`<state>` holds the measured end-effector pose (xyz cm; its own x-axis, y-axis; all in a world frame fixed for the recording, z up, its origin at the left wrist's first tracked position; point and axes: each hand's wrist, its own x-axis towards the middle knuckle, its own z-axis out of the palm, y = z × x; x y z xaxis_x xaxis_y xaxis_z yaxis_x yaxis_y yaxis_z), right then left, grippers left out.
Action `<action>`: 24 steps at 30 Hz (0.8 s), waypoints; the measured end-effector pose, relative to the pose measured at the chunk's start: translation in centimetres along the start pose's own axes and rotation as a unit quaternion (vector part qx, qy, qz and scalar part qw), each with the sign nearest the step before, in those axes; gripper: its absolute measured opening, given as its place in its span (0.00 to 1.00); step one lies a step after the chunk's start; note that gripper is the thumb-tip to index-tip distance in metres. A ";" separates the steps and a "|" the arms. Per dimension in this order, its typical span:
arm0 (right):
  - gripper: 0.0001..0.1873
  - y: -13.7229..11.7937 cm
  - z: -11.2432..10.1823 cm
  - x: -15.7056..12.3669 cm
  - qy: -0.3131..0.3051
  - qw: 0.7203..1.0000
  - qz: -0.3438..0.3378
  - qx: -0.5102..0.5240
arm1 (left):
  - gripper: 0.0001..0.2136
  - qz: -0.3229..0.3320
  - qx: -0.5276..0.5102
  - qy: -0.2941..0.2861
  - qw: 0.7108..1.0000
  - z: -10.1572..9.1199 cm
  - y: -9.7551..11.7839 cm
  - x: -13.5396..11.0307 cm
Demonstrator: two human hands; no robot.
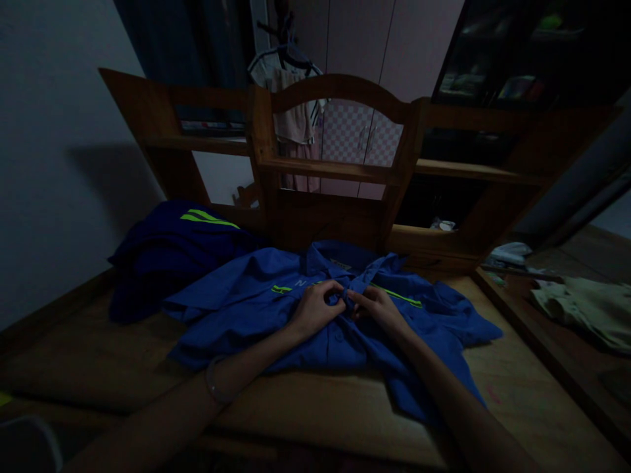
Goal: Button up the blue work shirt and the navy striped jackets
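Note:
A blue shirt (256,328) with yellow-green stripes lies spread on the wooden desk, its collar toward the back. At the front placket below the collar, my left hand (318,305) pinches the cloth between thumb and forefinger. My right hand (377,309) grips the same placket just to the right, its fingertips almost meeting the left ones. Whatever small part is between the fingertips is hidden. A button (338,336) shows lower on the shirt front. Around my left wrist sits a bracelet (213,381).
A dark blue garment (167,256) with yellow-green stripes is heaped at the left. Behind the shirt rises a wooden shelf frame (340,174) on the desk (345,401). Clothes (290,98) hang beyond it. Pale cloth (586,305) lies on a surface at the right.

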<state>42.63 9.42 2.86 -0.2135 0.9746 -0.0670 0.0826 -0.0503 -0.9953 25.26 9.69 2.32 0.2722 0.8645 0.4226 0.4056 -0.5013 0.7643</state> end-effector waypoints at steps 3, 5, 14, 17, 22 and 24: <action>0.24 0.1 0.0 0.0 0.001 1.000 -0.013 -0.009 | 0.07 0.006 -0.008 -0.001 1.000 -0.1 0.3 0.0; 0.23 0.2 0.0 0.1 -0.001 0.999 -0.029 -0.021 | 0.07 0.001 -0.018 -0.003 1.000 -0.1 0.3 0.0; 0.20 0.0 0.1 0.2 0.023 0.997 -0.048 -0.060 | 0.08 -0.065 -0.150 -0.028 0.986 0.4 -1.1 0.4; 0.19 -0.1 -0.1 0.3 0.011 0.998 -0.007 -0.056 | 0.08 -0.055 -0.131 -0.028 0.989 0.2 -0.8 0.3; 0.15 -0.5 -0.5 0.0 0.003 0.999 0.053 -0.012 | 0.15 0.085 0.027 -0.069 0.994 -1.4 0.8 0.3; 0.14 -0.6 -0.5 -0.2 -0.002 0.998 0.061 0.013 | 0.16 0.159 0.096 -0.115 0.976 -2.3 1.0 0.4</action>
<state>43.14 9.32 3.50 -0.2068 0.9603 -0.1872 0.0832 -0.1734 -0.9813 23.81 9.65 4.36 0.5906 0.6440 0.4862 0.4190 -0.7597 0.4973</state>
